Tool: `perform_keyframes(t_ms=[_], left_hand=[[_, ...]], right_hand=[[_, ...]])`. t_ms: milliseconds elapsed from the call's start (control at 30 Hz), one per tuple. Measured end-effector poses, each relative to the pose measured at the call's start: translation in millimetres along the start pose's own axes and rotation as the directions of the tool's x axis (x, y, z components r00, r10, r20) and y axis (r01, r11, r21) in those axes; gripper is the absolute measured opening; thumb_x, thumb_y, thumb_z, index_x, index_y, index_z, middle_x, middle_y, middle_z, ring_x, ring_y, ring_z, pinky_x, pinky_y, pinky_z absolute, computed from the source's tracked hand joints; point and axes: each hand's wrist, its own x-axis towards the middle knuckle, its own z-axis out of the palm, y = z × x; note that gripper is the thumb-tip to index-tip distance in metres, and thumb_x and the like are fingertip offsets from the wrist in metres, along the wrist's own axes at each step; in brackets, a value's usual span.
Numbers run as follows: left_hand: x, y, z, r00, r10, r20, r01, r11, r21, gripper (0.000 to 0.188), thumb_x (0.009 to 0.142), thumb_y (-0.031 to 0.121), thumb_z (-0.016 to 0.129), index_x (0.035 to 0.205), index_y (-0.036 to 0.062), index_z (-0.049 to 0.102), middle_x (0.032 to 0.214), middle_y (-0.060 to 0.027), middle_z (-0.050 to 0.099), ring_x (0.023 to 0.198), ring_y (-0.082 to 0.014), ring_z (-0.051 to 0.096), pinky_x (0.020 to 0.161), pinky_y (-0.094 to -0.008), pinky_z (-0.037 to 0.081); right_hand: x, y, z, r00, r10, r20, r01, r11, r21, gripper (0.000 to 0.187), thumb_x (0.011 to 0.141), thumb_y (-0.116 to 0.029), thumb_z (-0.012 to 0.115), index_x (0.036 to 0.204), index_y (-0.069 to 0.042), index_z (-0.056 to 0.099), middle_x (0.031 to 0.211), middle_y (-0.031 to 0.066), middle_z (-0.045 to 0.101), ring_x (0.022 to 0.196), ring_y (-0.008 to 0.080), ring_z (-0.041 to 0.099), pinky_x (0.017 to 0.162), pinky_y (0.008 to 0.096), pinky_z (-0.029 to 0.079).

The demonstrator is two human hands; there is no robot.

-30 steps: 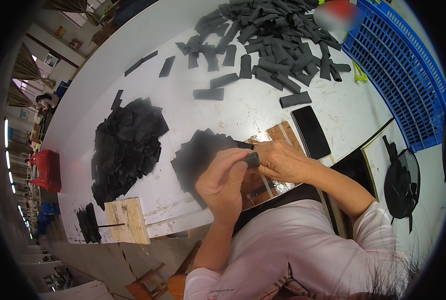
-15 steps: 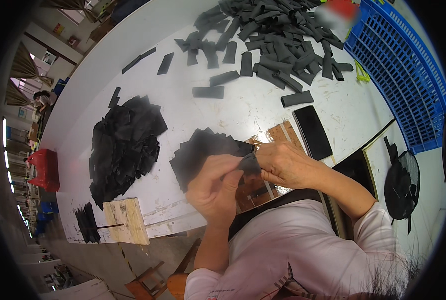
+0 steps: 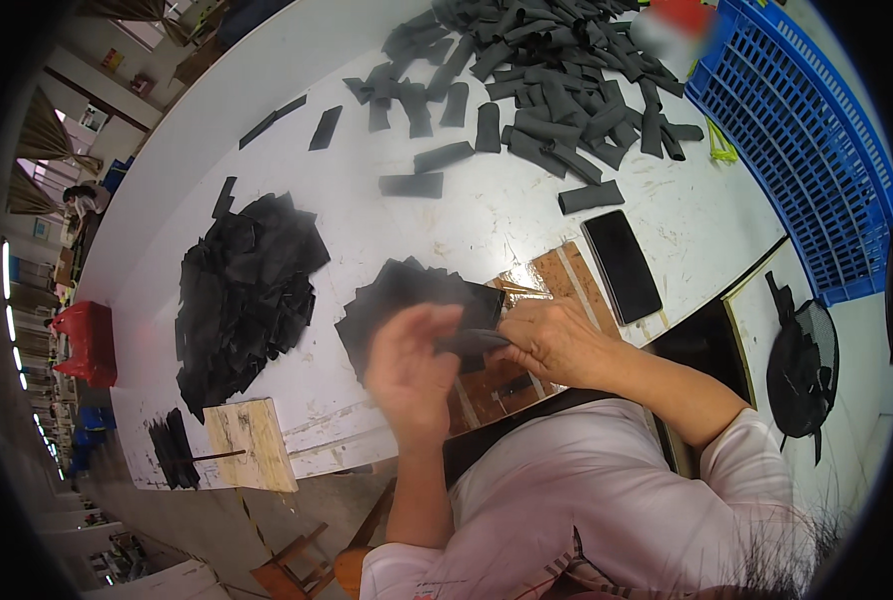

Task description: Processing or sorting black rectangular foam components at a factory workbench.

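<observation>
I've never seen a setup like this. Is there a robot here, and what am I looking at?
No robot: these are a person's two bare hands. A wide camera worn on the head looks down, so straight edges bend near the rim, and left in the picture is the person's left.

The right hand pinches a small dark piece. The left hand is beside it, too blurred to tell whether it grips the piece too.

On the white table lie a heap of dark flat pieces at left, a dark stack by the hands, and many dark grey tube-like pieces at the far side. A black phone lies right of centre, and a blue basket stands at far right.
</observation>
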Motion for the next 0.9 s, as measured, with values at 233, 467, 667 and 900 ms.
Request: perform_keyframes(t_ms=[233,467,667,900], left_hand=[[14.9,10.8,16.0,0.954,-0.039,0.296,0.046,0.999,-0.017,0.013,0.072,-0.003,0.060,0.084,-0.0041,0.056,0.088,-0.0134,0.059,0.082,-0.0170,0.055,0.070,-0.0241,0.044],[10.7,1.5,16.2,0.923,-0.164,0.348,0.042,0.942,0.333,0.010,0.070,-0.010,0.058,0.078,-0.0050,0.056,0.081,-0.0095,0.057,0.069,-0.0102,0.051,0.060,-0.0211,0.041],[11.2,7.7,17.5,0.952,-0.055,0.301,-0.013,0.976,0.219,0.012,0.074,-0.005,0.058,0.086,-0.0053,0.054,0.085,-0.0147,0.058,0.074,-0.0148,0.055,0.065,-0.0241,0.045],[10.6,2.0,11.2,0.964,0.087,0.252,-0.097,0.995,0.027,0.015,0.079,0.005,0.056,0.090,-0.0054,0.055,0.085,-0.0160,0.059,0.079,-0.0206,0.056,0.072,-0.0294,0.044]], right_hand=[[7.6,-19.3,-20.2,0.999,0.020,-0.049,-0.020,1.000,-0.005,0.014,0.070,-0.015,0.059,0.070,-0.002,0.054,0.064,0.0111,0.055,0.064,0.0289,0.056,0.052,0.0385,0.043],[-6.5,6.3,9.7,0.995,0.079,0.057,-0.087,0.985,0.152,0.008,0.068,-0.006,0.053,0.073,-0.001,0.052,0.066,0.0132,0.054,0.063,0.0329,0.055,0.051,0.0398,0.043],[-2.3,7.4,7.3,0.998,0.055,0.006,-0.055,0.981,0.187,0.006,0.069,-0.006,0.053,0.074,-0.003,0.053,0.066,0.0119,0.054,0.063,0.0319,0.054,0.053,0.0396,0.043],[6.0,-7.7,-12.1,0.997,0.046,0.067,-0.053,0.993,0.108,0.007,0.069,-0.010,0.058,0.072,-0.005,0.058,0.064,0.0093,0.054,0.064,0.0281,0.055,0.055,0.0375,0.043]])
